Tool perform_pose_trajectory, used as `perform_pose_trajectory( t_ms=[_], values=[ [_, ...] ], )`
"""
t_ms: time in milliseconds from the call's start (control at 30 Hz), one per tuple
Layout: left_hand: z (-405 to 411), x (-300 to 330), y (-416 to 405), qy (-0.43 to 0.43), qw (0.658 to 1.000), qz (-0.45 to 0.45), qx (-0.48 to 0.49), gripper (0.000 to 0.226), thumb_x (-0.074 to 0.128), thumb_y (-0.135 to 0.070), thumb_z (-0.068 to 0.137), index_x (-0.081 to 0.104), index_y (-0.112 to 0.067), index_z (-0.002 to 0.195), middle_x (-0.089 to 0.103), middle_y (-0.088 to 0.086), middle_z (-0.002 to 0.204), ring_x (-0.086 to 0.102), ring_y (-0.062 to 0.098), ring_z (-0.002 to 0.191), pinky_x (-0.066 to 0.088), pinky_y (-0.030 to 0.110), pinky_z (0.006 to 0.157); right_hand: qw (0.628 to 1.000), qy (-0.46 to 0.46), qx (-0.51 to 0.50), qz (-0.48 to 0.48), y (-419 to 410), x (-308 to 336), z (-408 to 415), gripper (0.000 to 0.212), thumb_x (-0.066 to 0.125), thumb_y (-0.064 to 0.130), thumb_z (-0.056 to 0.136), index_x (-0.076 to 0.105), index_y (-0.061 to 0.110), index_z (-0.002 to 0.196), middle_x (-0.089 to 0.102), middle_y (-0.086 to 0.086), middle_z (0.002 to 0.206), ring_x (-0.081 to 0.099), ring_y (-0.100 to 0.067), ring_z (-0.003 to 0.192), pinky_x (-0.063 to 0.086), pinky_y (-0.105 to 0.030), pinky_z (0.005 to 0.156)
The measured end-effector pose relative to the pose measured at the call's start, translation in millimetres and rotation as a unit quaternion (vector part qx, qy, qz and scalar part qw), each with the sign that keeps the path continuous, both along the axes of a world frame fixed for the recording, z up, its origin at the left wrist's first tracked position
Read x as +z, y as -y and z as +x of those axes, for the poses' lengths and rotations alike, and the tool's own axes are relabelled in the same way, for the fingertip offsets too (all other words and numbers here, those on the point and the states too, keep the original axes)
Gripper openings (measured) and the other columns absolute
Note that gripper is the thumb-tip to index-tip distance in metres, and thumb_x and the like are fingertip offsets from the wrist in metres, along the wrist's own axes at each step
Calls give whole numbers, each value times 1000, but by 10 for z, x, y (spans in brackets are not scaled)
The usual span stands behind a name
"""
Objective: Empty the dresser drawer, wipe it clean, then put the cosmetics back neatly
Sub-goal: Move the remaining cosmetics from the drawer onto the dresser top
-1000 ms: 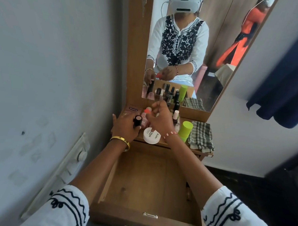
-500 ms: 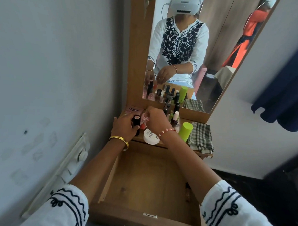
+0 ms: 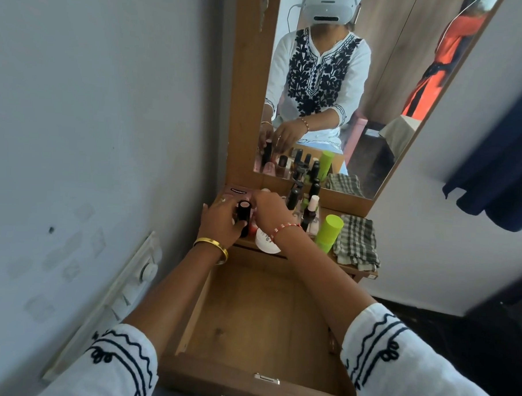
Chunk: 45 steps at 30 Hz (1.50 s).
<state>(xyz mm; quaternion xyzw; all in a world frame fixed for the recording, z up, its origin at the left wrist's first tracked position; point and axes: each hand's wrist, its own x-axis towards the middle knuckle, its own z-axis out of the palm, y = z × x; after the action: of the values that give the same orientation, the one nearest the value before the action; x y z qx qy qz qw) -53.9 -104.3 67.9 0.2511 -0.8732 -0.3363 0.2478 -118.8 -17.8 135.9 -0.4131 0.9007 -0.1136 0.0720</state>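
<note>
The dresser drawer (image 3: pixel 263 317) is pulled out below me, and its wooden bottom is bare apart from a small item (image 3: pixel 332 341) at the right wall, half hidden by my arm. On the shelf above, my left hand (image 3: pixel 223 221) grips an upright black tube (image 3: pixel 243 219) with a pink top. My right hand (image 3: pixel 268 207) reaches down right beside that tube, fingers hidden among the cosmetics. A white round jar (image 3: pixel 266 243), dark nail polish bottles (image 3: pixel 308 206) and a green tube (image 3: pixel 328 230) stand on the same shelf.
A checked cloth (image 3: pixel 356 241) lies folded at the shelf's right end. A pink box (image 3: pixel 237 192) sits at the back left under the mirror (image 3: pixel 333 96). A switch panel (image 3: pixel 143 270) juts from the left wall. Dark blue fabric (image 3: pixel 494 178) hangs at right.
My right hand, raised with an orange-capped item a second ago, has dropped down and left to the shelf beside the black tube. My left hand has kept its hold.
</note>
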Motion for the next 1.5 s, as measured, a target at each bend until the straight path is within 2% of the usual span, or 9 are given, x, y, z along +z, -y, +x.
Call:
perform_pose_trajectory(
  t_ms=[600, 667, 733, 833, 1000, 1133, 1200, 1367, 1500],
  values=[
    [94, 84, -93, -1, 1000, -12, -4, 62, 67, -7, 74, 45, -21, 131, 56, 8, 131, 48, 33, 124, 31, 63, 105, 989, -44, -18, -142, -261, 46, 69, 23, 50, 3, 88, 58, 2, 110, 61, -17, 110, 58, -30, 103, 45, -30, 80],
    [196, 140, -219, -61, 998, -3, 16, 58, 64, -2, 74, 47, -15, 128, 56, 10, 129, 47, 32, 124, 29, 52, 110, 979, -60, -21, -194, -410, -12, 147, 20, 50, 9, 90, 60, 3, 107, 62, -14, 105, 60, -27, 95, 41, -27, 73],
    [334, 144, -414, -147, 988, -26, 37, 50, 61, 3, 72, 54, -5, 121, 59, 17, 121, 51, 32, 116, 32, 31, 103, 969, -72, -23, -237, -600, -144, 275, 16, 51, 12, 90, 62, 4, 99, 64, -12, 98, 61, -25, 87, 40, -24, 67],
    [479, -33, -692, -212, 975, -40, 50, 39, 56, 3, 72, 59, -2, 111, 62, 16, 111, 53, 24, 107, 35, 18, 94, 963, -57, -46, -261, -891, -430, 448, 14, 55, 13, 90, 65, 6, 96, 68, -10, 99, 65, -23, 85, 47, -24, 68],
    [575, -412, -1189, -125, 990, 63, 2, 32, 58, 0, 80, 61, -14, 109, 59, -6, 101, 55, 13, 100, 46, 26, 88, 981, 35, -167, -93, -1333, -916, 470, 15, 52, 15, 90, 62, 5, 96, 67, -12, 98, 63, -27, 91, 47, -30, 72],
    [542, -567, -1418, -55, 987, 147, -41, 22, 54, -3, 85, 64, -16, 99, 61, -9, 92, 58, 7, 87, 43, 7, 72, 968, 104, -227, 37, -1570, -1221, 418, 20, 49, 6, 93, 63, 6, 106, 66, -13, 110, 64, -25, 101, 52, -33, 89],
    [527, -604, -1496, -26, 985, 165, -47, 19, 53, -4, 86, 65, -16, 97, 61, -9, 87, 56, 6, 82, 42, 9, 68, 960, 103, -248, 82, -1647, -1363, 401, 26, 45, 5, 95, 57, 5, 118, 61, -14, 120, 61, -25, 110, 49, -33, 95],
    [517, -687, -1459, 14, 982, 184, -50, 20, 53, -4, 85, 64, -19, 91, 60, -6, 80, 60, 13, 81, 45, 20, 71, 947, 87, -290, 109, -1590, -1524, 356, 33, 42, 4, 97, 46, 2, 129, 53, -17, 127, 58, -28, 114, 50, -34, 95],
    [527, -743, -1408, 44, 979, 193, -42, 19, 53, -5, 84, 61, -22, 87, 56, -6, 70, 56, 10, 67, 42, 13, 58, 936, 92, -323, 103, -1550, -1548, 350, 31, 42, 7, 97, 51, 2, 126, 54, -17, 127, 58, -26, 114, 48, -32, 95]
  ],
)
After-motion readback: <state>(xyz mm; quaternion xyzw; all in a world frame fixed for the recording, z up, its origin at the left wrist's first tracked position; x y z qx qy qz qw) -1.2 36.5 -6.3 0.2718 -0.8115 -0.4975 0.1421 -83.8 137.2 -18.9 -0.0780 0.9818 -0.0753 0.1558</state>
